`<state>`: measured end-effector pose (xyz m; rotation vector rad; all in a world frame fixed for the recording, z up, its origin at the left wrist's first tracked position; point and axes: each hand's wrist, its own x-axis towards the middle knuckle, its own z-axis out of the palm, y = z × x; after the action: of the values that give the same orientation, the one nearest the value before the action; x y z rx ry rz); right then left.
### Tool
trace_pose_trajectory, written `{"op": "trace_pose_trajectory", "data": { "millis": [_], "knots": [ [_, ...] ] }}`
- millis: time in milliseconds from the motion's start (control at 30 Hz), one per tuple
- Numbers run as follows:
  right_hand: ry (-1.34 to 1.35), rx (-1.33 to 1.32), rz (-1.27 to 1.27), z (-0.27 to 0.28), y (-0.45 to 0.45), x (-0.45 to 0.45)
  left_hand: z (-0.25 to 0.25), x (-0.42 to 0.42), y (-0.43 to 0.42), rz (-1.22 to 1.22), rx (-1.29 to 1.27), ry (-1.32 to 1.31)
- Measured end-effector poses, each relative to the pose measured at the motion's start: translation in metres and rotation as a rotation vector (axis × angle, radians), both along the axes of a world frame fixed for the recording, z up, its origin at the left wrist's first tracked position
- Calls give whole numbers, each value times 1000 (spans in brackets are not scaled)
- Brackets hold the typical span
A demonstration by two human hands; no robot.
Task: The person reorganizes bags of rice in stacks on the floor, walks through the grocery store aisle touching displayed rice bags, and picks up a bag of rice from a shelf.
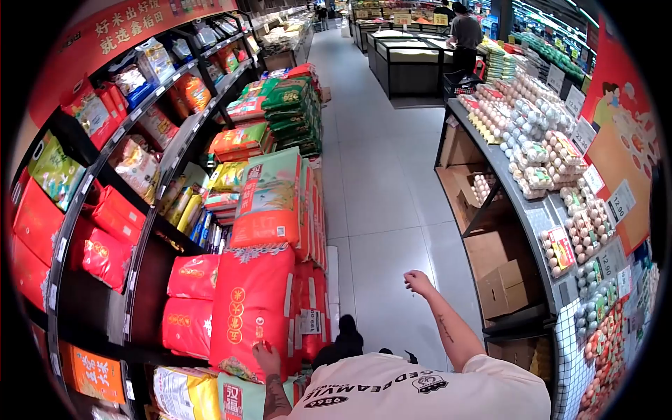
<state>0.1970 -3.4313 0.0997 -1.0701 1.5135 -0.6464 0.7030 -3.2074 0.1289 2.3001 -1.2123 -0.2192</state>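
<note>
My left hand [266, 360] is at the lower part of a big red rice bag [253, 308], its fingers loosely bent and nothing visibly held. Whether it touches the bag or only overlaps it in view, I cannot tell. Out over the grey floor, my right hand [418, 283] hangs in the air with loosely curled fingers and no clear object in it. Behind the red bag lies a stack of green and orange rice bags [269, 196]. A price card [310, 322] is on the side of the red stack.
Shelves of bagged goods [115, 140] line the left. On the right, a counter [521, 189] carries several egg packs [558, 250], with a cardboard box [504, 288] below. The tiled aisle [364, 154] runs ahead between them. A person [465, 38] stands by the dark bins [409, 66].
</note>
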Motion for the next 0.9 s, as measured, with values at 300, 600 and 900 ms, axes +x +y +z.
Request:
{"op": "trace_pose_trajectory", "data": {
  "millis": [300, 600, 900],
  "knots": [
    [267, 58, 7, -67, -60, -17, -7, 17, -278, -214, -170, -71],
    [264, 635, -481, -70, 1, -64, -9, 31, -546, -345, 126, -237],
    [317, 527, -49, -65, -203, 5, 0, -5, -604, -228, 675, -173]
  ]
}}
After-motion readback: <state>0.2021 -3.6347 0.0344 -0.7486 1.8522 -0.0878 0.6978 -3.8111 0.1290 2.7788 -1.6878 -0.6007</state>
